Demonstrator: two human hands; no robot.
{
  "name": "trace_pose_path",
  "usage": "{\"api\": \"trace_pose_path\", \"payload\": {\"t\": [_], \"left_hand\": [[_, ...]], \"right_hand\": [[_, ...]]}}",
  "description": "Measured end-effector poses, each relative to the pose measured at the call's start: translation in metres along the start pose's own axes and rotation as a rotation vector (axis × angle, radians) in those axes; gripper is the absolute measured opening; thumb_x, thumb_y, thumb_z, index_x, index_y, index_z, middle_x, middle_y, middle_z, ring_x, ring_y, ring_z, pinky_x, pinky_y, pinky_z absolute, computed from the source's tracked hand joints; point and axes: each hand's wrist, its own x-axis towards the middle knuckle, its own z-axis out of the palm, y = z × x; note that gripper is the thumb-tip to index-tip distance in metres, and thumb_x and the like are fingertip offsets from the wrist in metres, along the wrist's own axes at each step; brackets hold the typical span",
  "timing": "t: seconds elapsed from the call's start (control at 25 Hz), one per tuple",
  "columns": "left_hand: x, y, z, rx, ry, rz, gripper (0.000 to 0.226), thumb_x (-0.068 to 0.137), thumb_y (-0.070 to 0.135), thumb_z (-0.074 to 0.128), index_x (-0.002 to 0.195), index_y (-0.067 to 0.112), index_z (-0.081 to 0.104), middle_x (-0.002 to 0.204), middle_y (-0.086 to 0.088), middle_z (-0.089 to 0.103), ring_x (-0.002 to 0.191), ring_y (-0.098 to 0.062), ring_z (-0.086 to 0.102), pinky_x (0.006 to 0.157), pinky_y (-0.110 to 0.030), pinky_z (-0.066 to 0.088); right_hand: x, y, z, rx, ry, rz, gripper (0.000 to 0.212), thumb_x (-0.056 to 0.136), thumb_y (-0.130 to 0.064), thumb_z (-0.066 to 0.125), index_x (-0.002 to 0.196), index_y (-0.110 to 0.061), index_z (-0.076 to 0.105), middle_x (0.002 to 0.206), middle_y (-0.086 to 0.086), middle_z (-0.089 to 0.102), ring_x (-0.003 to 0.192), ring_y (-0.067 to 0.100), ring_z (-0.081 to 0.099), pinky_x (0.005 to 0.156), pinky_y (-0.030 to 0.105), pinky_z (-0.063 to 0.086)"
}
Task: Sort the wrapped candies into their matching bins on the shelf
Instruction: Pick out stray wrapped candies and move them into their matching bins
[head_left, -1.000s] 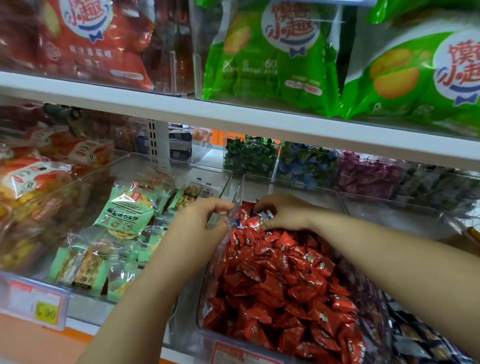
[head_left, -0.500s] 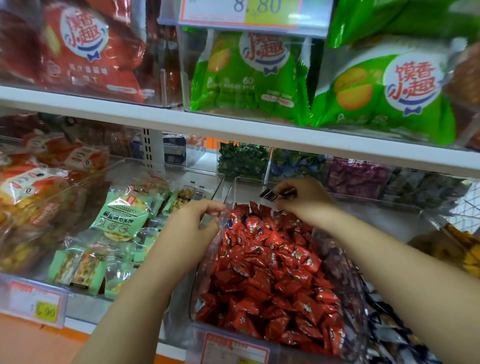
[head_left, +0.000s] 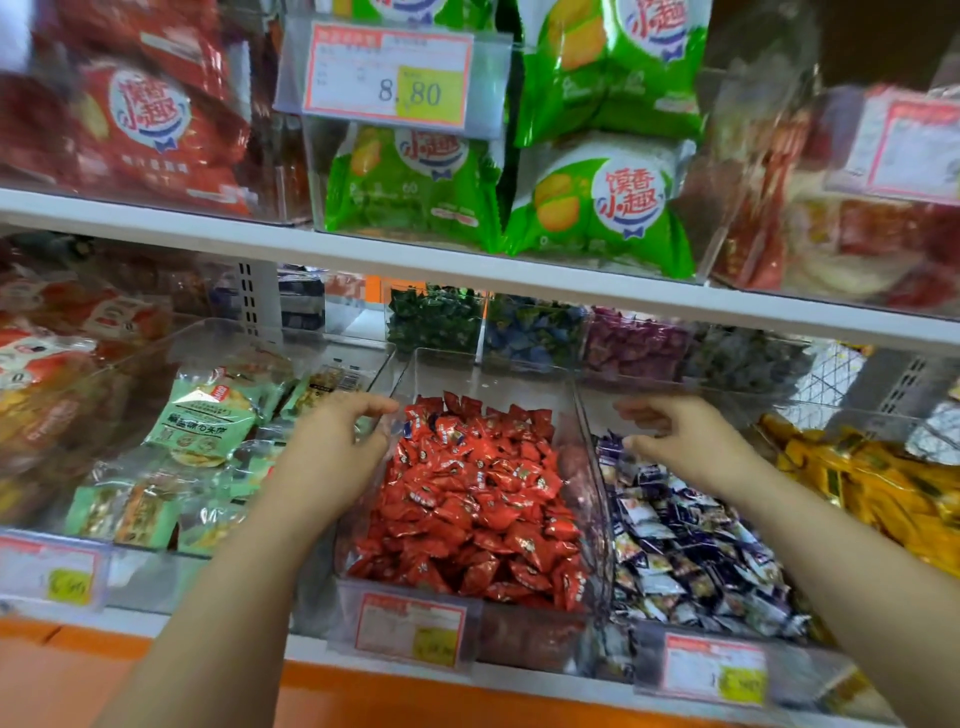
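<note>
A clear bin in the middle of the lower shelf is heaped with red wrapped candies. My left hand is at the bin's left wall, thumb and fingers curled round its rim. To the right, another clear bin holds dark blue and white wrapped candies. My right hand hovers over the back of that bin, its fingers loosely spread, and I see nothing in it.
Yellow candies fill the bin at far right. Green snack packets lie in the bin at left. Small rear bins hold green, blue and purple candies. The upper shelf edge hangs low overhead.
My right hand lifted a dark blue candy out of the red bin, moved right over the blue and white bin, and no longer shows it. My left hand stayed at the bin wall.
</note>
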Motion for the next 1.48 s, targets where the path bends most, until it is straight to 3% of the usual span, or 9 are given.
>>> {"api": "trace_pose_path", "payload": {"t": [0.16, 0.24, 0.4, 0.64, 0.8, 0.92, 1.08, 1.28, 1.48], "left_hand": [[0.002, -0.004, -0.003, -0.038, 0.000, -0.014, 0.026, 0.091, 0.016, 0.055, 0.116, 0.018, 0.062, 0.128, -0.001, 0.057, 0.103, -0.012, 0.053, 0.081, -0.019, 0.037], [0.004, -0.006, -0.003, -0.064, 0.003, -0.021, 0.028, 0.090, 0.014, 0.056, 0.117, 0.019, 0.062, 0.126, 0.001, 0.058, 0.104, -0.006, 0.048, 0.088, -0.020, 0.036], [0.010, -0.014, -0.002, -0.099, -0.019, -0.016, 0.030, 0.088, 0.011, 0.060, 0.115, 0.023, 0.062, 0.119, 0.009, 0.059, 0.106, -0.002, 0.047, 0.094, -0.021, 0.034], [0.016, -0.020, -0.004, -0.124, -0.045, -0.006, 0.029, 0.088, 0.016, 0.061, 0.114, 0.029, 0.061, 0.106, 0.020, 0.051, 0.102, 0.002, 0.045, 0.091, -0.017, 0.033], [0.017, -0.025, -0.003, -0.110, -0.066, 0.005, 0.028, 0.088, 0.021, 0.062, 0.113, 0.032, 0.061, 0.110, 0.021, 0.055, 0.102, 0.006, 0.046, 0.077, -0.004, 0.031], [0.017, -0.023, -0.003, -0.117, -0.086, -0.002, 0.023, 0.088, 0.023, 0.062, 0.107, 0.036, 0.060, 0.107, 0.024, 0.053, 0.100, 0.007, 0.045, 0.085, -0.013, 0.032], [0.015, -0.019, -0.003, -0.128, -0.084, 0.004, 0.022, 0.088, 0.020, 0.061, 0.100, 0.037, 0.060, 0.099, 0.028, 0.051, 0.089, 0.015, 0.043, 0.079, -0.010, 0.032], [0.016, -0.019, -0.002, -0.121, -0.068, -0.016, 0.027, 0.088, 0.016, 0.061, 0.111, 0.030, 0.062, 0.108, 0.020, 0.053, 0.103, 0.004, 0.045, 0.088, -0.016, 0.032], [0.017, -0.023, -0.002, -0.121, -0.061, -0.008, 0.027, 0.088, 0.017, 0.061, 0.111, 0.031, 0.062, 0.109, 0.021, 0.054, 0.102, 0.006, 0.045, 0.083, -0.009, 0.031]], "right_hand": [[0.008, -0.029, -0.001, 0.052, 0.040, -0.124, 0.033, 0.086, -0.005, 0.061, 0.119, -0.012, 0.060, 0.108, -0.004, 0.061, 0.099, 0.005, 0.054, 0.083, 0.005, 0.036], [0.019, -0.050, 0.011, 0.071, 0.012, -0.190, 0.029, 0.086, -0.005, 0.060, 0.114, -0.012, 0.062, 0.103, -0.005, 0.062, 0.096, 0.007, 0.058, 0.084, 0.004, 0.040], [0.042, -0.089, 0.049, 0.051, -0.279, -0.285, 0.029, 0.087, -0.012, 0.062, 0.116, -0.015, 0.061, 0.115, -0.002, 0.064, 0.098, 0.003, 0.056, 0.079, 0.003, 0.039], [0.085, -0.110, 0.099, -0.319, -0.609, -0.330, 0.062, 0.088, -0.037, 0.059, 0.143, -0.020, 0.035, 0.148, 0.000, 0.036, 0.133, 0.016, 0.037, 0.107, 0.022, 0.027], [0.077, -0.100, 0.092, -0.348, -0.864, -0.343, 0.062, 0.086, -0.058, 0.051, 0.140, -0.030, 0.040, 0.148, -0.010, 0.035, 0.135, 0.008, 0.033, 0.115, 0.030, 0.023], [0.062, -0.092, 0.072, -0.382, -0.948, -0.350, 0.059, 0.086, -0.058, 0.048, 0.139, -0.034, 0.039, 0.148, -0.015, 0.033, 0.136, 0.004, 0.030, 0.115, 0.030, 0.021], [0.049, -0.088, 0.050, -0.368, -0.990, -0.334, 0.047, 0.087, -0.055, 0.051, 0.130, -0.035, 0.051, 0.140, -0.018, 0.045, 0.129, 0.003, 0.041, 0.112, 0.029, 0.028], [0.060, -0.095, 0.043, -0.172, -0.825, -0.300, 0.039, 0.087, -0.040, 0.060, 0.125, -0.030, 0.057, 0.126, -0.019, 0.056, 0.112, -0.007, 0.050, 0.091, 0.001, 0.033], [0.106, -0.090, 0.096, -0.171, -0.550, -0.279, 0.041, 0.087, -0.022, 0.063, 0.127, -0.017, 0.054, 0.126, 0.001, 0.059, 0.111, 0.013, 0.056, 0.098, 0.023, 0.040]]}}
